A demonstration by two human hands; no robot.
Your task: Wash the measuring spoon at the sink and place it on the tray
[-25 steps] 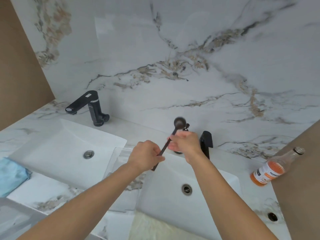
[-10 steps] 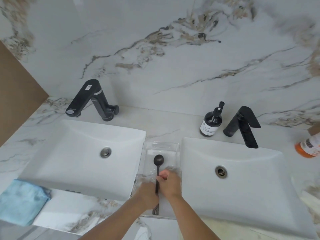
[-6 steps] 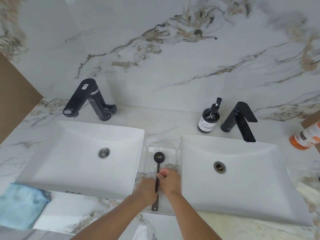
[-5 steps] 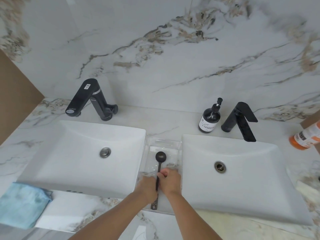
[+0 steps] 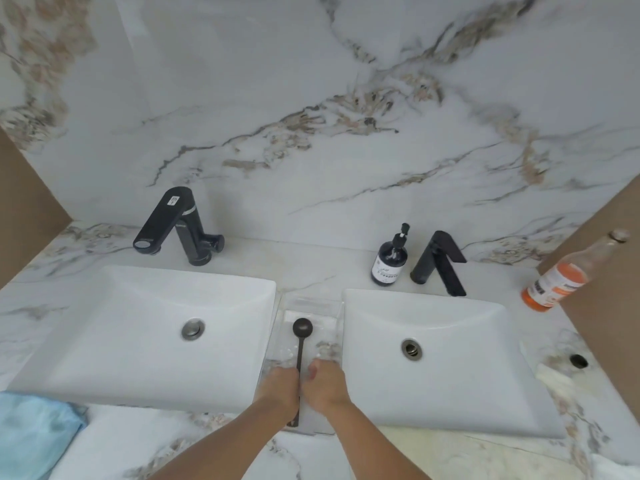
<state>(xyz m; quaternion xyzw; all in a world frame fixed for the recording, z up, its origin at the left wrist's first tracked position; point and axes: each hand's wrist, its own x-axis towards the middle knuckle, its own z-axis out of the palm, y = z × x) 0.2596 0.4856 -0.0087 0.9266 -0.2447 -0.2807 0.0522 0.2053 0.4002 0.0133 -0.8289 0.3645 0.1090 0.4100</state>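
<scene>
The black measuring spoon [image 5: 300, 344] lies flat in the clear plastic tray [image 5: 313, 304] between the two white sinks, bowl pointing away from me. My left hand [image 5: 280, 389] rests against the left side of its handle, fingers curled down on it. My right hand [image 5: 327, 386] sits just right of the handle with a narrow gap, thumb sticking out toward it. The handle's near end shows between my wrists. The right sink [image 5: 450, 382] and the left sink [image 5: 138, 341] look dry.
Black faucets stand behind the left sink [image 5: 180, 226] and the right sink [image 5: 441, 263]. A dark soap pump bottle [image 5: 389, 259] is beside the right faucet. An orange drink bottle [image 5: 561, 278] stands at far right, a blue cloth [image 5: 33, 434] at bottom left.
The spoon came from above the right sink down into the tray. Over the last second both hands slid back along the handle toward me, and my right fingers came off it.
</scene>
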